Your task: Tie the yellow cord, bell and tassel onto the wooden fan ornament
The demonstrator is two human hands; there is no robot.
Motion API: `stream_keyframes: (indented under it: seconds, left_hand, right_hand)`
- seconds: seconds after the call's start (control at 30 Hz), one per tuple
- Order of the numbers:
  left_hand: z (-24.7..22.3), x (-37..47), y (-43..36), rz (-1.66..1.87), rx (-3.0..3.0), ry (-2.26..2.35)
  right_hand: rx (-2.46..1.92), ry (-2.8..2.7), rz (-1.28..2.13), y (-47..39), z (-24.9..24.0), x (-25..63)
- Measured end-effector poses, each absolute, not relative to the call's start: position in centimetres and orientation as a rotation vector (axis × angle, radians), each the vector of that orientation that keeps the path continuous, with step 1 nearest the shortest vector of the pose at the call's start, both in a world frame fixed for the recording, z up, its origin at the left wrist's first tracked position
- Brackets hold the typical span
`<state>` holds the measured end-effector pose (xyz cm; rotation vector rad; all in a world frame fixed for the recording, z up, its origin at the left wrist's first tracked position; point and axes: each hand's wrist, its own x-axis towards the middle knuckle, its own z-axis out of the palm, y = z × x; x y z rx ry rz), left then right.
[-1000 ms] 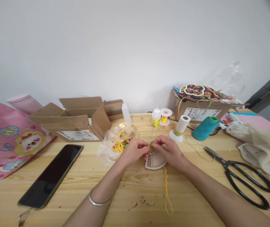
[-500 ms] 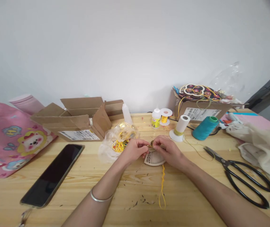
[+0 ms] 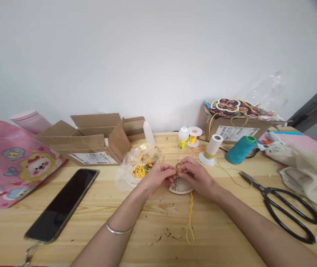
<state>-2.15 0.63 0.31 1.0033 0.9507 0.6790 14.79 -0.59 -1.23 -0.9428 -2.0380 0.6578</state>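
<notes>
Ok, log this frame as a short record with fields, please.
left hand: fingertips pinched at the top of the fan-shaped piece; exact grip unclear
right hand: beside the left hand, fingers bent over the top of the fan-shaped piece
cord: yellow cord, looped at its near end
far left: pink bag, phone
right: scissors, teal thread cone

Fan-shaped pc. (image 3: 181,186), pale w/ cut-out lattice L side, held over table; yellow braided cord (image 3: 191,211) hung below, looped end.
</notes>
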Motion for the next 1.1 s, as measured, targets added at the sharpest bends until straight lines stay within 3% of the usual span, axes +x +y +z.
stream_keyframes:
  seconds: [0.77, 1.1]
  left_hand:
    - [-0.04, -1.76, 0.62, 0.707, 1.117, 1.069]
    - [0.7, -1.94, 0.67, 0.662, 1.248, 1.095]
  right_hand:
    - [-0.952, -2.01, 0.728, -0.38, -1.39, 14.95]
    - [-0.932, -2.093, 0.535, 0.02, -1.14, 15.01]
